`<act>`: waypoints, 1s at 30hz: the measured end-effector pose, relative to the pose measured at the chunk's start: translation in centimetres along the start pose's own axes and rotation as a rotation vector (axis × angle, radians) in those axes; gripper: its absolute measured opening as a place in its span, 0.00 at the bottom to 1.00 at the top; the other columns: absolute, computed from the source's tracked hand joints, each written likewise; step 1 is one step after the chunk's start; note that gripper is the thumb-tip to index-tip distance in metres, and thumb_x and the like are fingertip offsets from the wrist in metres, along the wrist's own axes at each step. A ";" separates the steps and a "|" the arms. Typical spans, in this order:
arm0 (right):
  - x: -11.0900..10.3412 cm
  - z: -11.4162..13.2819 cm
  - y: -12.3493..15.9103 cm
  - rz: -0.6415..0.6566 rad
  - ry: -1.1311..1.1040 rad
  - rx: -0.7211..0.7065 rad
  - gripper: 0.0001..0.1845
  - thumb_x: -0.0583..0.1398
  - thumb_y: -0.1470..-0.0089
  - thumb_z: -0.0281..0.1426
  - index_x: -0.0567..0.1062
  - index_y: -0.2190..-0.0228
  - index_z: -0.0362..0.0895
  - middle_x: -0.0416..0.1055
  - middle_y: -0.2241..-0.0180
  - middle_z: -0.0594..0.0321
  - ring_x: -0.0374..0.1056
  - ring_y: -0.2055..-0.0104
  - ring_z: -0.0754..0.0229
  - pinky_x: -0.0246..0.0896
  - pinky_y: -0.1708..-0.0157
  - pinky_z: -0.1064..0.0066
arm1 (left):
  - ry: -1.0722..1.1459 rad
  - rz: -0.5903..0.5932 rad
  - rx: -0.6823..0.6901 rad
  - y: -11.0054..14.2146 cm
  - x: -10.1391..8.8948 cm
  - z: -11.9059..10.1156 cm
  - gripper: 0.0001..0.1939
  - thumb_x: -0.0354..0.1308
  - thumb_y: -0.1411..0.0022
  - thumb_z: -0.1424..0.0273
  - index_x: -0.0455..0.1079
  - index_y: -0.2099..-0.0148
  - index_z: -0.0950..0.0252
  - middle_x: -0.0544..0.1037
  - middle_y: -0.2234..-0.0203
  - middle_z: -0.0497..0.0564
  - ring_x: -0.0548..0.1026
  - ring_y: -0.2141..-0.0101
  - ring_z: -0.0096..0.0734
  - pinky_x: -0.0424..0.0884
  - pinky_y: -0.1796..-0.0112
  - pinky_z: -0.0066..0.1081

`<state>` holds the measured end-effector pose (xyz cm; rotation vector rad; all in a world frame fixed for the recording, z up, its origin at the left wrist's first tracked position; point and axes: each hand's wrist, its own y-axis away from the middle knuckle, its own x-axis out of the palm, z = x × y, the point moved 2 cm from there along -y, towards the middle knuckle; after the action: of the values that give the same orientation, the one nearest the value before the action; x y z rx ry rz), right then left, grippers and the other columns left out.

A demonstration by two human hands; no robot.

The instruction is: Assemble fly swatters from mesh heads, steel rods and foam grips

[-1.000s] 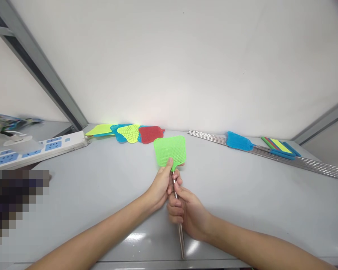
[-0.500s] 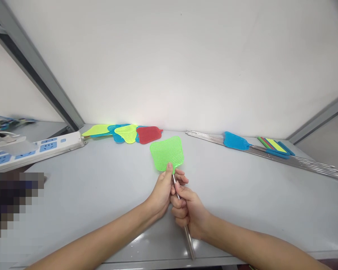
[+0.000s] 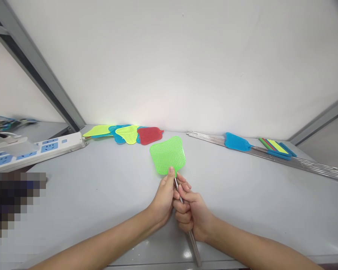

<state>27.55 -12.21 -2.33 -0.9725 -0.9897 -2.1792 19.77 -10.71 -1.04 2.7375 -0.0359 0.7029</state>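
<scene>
A bright green plastic fly swatter has its mesh head (image 3: 167, 155) held up above the table and its steel handle (image 3: 193, 245) slanting down toward me. My left hand (image 3: 165, 198) grips the neck just below the mesh, thumb on top. My right hand (image 3: 190, 212) is closed around the steel handle directly below it, and the two hands touch. Further back lie a yellow-green swatter (image 3: 126, 134) and a red swatter (image 3: 149, 135), overlapping a blue one (image 3: 115, 137).
Steel rods (image 3: 270, 154) lie along the back right, with a blue swatter head (image 3: 237, 142) and coloured strips (image 3: 274, 146) on them. A white power strip (image 3: 42, 149) sits at the left, beyond a pixelated dark patch (image 3: 8, 204). A white wall (image 3: 169, 63) stands behind the grey table (image 3: 101, 195).
The handle's lower end has swung to the right, so it now slants instead of standing nearly straight. Both hands have moved slightly right and down, with the swatter still in them.
</scene>
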 end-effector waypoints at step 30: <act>-0.4 3.5 0.0 -0.092 0.391 -0.543 0.14 0.53 0.51 0.37 0.70 0.74 0.38 0.62 0.75 0.60 0.59 0.74 0.64 0.54 0.80 0.73 | -0.134 0.019 0.169 0.0 -0.6 -3.1 0.17 0.48 0.45 0.57 0.65 0.67 0.68 0.74 0.73 0.54 0.70 0.76 0.29 0.68 0.75 0.29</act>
<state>29.15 -9.39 -1.00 -0.6796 -0.2658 -2.6452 17.79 -9.84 1.23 2.9458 -0.0342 0.5495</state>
